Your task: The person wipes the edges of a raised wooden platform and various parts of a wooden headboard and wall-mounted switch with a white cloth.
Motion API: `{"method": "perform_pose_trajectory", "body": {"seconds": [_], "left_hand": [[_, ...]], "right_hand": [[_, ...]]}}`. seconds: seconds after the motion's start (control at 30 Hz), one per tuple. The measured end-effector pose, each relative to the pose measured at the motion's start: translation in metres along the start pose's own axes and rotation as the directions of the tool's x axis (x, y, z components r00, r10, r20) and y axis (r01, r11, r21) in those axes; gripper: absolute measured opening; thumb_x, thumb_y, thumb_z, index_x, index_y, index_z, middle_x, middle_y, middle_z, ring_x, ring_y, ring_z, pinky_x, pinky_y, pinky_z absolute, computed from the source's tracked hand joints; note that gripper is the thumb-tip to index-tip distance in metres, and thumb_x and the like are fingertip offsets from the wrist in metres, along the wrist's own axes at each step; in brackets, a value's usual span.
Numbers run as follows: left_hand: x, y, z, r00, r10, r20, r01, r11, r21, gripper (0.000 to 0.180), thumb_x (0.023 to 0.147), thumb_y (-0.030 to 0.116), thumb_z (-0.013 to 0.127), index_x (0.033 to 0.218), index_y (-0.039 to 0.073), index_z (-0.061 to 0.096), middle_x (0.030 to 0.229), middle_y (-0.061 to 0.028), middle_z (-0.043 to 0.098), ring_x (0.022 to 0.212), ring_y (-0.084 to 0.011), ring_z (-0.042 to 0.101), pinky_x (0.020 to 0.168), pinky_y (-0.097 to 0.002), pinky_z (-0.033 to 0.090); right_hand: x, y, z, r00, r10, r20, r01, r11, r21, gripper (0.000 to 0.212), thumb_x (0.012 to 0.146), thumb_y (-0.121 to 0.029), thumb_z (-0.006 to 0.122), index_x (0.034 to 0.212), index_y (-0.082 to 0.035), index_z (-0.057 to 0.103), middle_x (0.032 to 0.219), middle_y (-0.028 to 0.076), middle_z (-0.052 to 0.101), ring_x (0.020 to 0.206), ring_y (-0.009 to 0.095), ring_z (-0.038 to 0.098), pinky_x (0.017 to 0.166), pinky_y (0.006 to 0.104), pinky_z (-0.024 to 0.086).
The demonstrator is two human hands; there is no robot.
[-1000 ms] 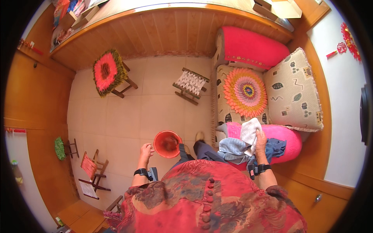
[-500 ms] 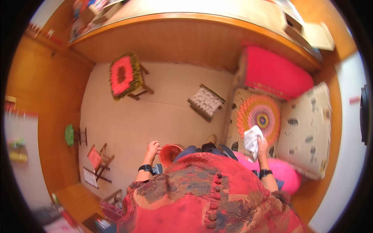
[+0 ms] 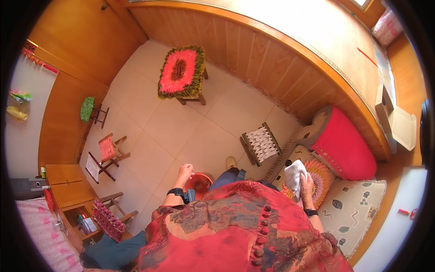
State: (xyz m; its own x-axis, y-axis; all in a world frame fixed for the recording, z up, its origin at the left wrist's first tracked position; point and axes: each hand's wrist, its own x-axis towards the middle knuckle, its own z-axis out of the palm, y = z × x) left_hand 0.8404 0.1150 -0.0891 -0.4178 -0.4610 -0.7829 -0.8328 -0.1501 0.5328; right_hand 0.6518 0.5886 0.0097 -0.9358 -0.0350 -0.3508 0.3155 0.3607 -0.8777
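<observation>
My right hand (image 3: 306,187) is closed around a crumpled white cloth (image 3: 294,176), held above the edge of the patterned sofa seat. At my left side, my left hand (image 3: 185,173) is curled shut at the upper edge of a red bucket (image 3: 201,181) and appears to hold it. The bucket's handle cannot be made out, and my red patterned top hides its lower part. One shoe (image 3: 231,162) shows on the floor between the bucket and a small stool with a white woven seat (image 3: 262,143).
A stool with a pink and green shaggy cover (image 3: 181,71) stands ahead by the wooden panelling (image 3: 226,45). Small stools, one with a green top (image 3: 87,109) and one with a pink seat (image 3: 108,148), line the left. A pink sofa cushion (image 3: 346,144) and an open box (image 3: 398,124) are at right.
My view has turned left, so the stools and sofa have shifted right and down in the picture. The cloth stays in my right hand, and the bucket keeps its place beside my left hand.
</observation>
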Motion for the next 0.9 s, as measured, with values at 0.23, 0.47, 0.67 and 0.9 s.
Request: {"method": "perform_pose_trajectory", "body": {"seconds": [0.23,0.47,0.67,0.9], "left_hand": [[-0.002,0.018,-0.014,0.981,-0.041,-0.189,0.012,0.988,-0.152,0.025,0.086,0.015,0.045,0.106,0.005,0.055,0.080,-0.0069,0.059,0.064,-0.0164,0.060,0.045,-0.0256,0.046],[-0.024,-0.028,0.010,0.942,-0.099,-0.322,-0.028,0.929,-0.369,0.021,0.086,0.019,0.043,0.090,0.004,0.057,0.071,-0.0044,0.057,0.059,-0.0158,0.059,0.041,-0.0253,0.041],[-0.071,-0.080,0.057,0.906,-0.338,-0.256,0.175,0.848,-0.500,0.021,0.084,0.022,0.041,0.079,0.007,0.056,0.069,-0.0030,0.056,0.059,-0.0171,0.058,0.043,-0.0272,0.043],[-0.079,-0.089,0.048,0.889,-0.366,-0.275,0.165,0.816,-0.554,0.023,0.085,0.022,0.044,0.098,0.007,0.056,0.079,-0.0045,0.058,0.062,-0.0158,0.060,0.044,-0.0272,0.045]], "right_hand": [[0.057,-0.014,0.035,0.991,-0.018,0.136,0.037,0.989,-0.141,0.022,0.084,-0.017,0.051,0.096,0.001,0.057,0.081,0.004,0.057,0.074,0.011,0.050,0.067,0.0250,0.042],[0.138,-0.025,0.060,0.929,-0.001,0.369,0.029,0.997,-0.069,0.021,0.084,-0.016,0.052,0.099,-0.002,0.057,0.083,0.001,0.057,0.075,0.009,0.050,0.067,0.0239,0.043],[0.179,-0.059,0.079,0.890,-0.030,0.454,0.097,0.987,-0.125,0.021,0.085,-0.017,0.052,0.098,-0.002,0.056,0.082,0.002,0.057,0.072,0.010,0.050,0.064,0.0243,0.043],[0.152,-0.104,0.095,0.888,-0.024,0.459,0.184,0.934,-0.307,0.021,0.085,-0.018,0.052,0.096,0.000,0.056,0.080,0.004,0.056,0.071,0.010,0.048,0.062,0.0252,0.042]]}}
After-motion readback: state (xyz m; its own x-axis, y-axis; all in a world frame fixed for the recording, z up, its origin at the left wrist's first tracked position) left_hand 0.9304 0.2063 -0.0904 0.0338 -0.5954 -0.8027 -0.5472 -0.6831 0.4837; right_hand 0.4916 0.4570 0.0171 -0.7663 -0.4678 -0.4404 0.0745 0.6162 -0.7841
